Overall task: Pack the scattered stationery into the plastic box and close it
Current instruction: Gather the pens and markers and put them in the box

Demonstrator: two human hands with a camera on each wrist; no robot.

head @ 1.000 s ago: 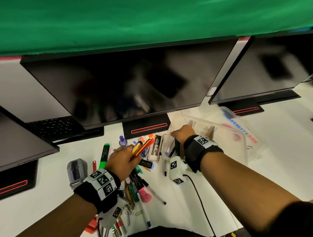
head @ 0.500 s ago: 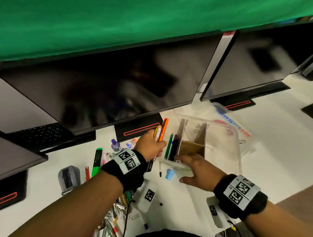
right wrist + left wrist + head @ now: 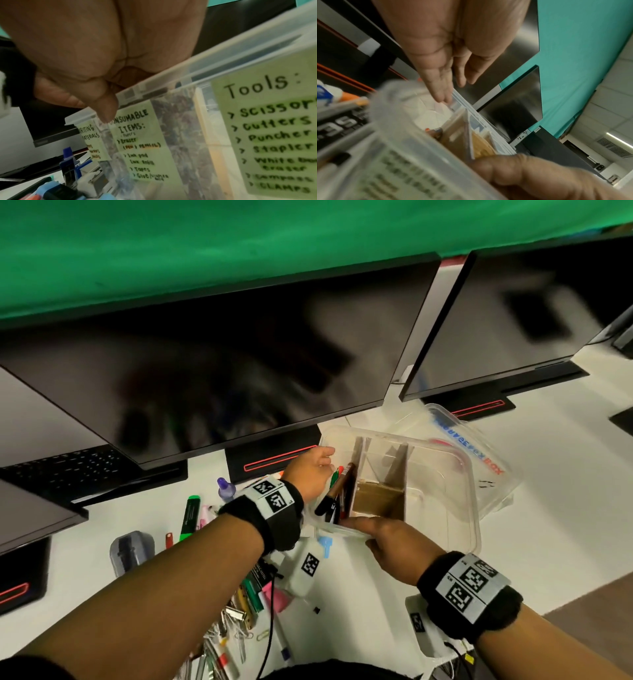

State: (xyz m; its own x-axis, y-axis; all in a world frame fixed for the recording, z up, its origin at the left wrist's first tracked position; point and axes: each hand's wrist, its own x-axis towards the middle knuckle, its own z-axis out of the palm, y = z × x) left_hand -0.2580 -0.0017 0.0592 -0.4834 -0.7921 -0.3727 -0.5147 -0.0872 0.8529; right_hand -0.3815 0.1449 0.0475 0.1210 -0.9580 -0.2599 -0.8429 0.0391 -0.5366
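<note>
The clear plastic box (image 3: 474, 508) stands open on the white desk, split by brown cardboard dividers (image 3: 397, 465). Several pens (image 3: 337, 491) lie slanted in its left compartment. My left hand (image 3: 318, 460) hovers over that compartment with straight fingers (image 3: 443, 86) and holds nothing. My right hand (image 3: 380, 534) grips the box's near rim, with the thumb (image 3: 104, 106) on the outside wall above the green labels (image 3: 137, 142). The clear lid (image 3: 479, 453) with blue and red lettering lies behind the box to the right.
Left of the box lie a green highlighter (image 3: 189, 517), a purple-capped bottle (image 3: 226, 489), a grey stapler-like tool (image 3: 132, 549), a blue cap (image 3: 325, 544), and a heap of pens and clips (image 3: 239, 611). Dark monitors (image 3: 222, 364) overhang the back.
My left hand carried a bunch of pens to the box and let them go into the left compartment. My right hand came out of the box and took its near rim.
</note>
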